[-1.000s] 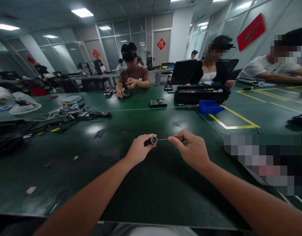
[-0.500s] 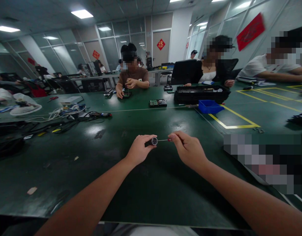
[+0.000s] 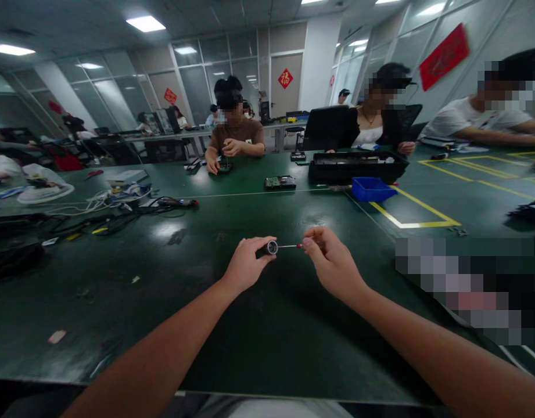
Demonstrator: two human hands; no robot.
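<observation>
Above the green table, my left hand is closed round a dark cylindrical part whose round, light-rimmed end faces me. My right hand pinches the red handle of a thin screwdriver. The metal shaft runs left from the fingers and its end meets the side of the cylindrical part. The far side of that part is hidden, as is most of the handle.
Cables are heaped at the left. Ahead lie a circuit board device, a long black tray and a blue bin. A person works across the table; others sit at the right.
My right hand has shifted slightly up and its fingers have changed position on the screwdriver, showing more of the red part. My left hand and the cylindrical part have barely moved.
</observation>
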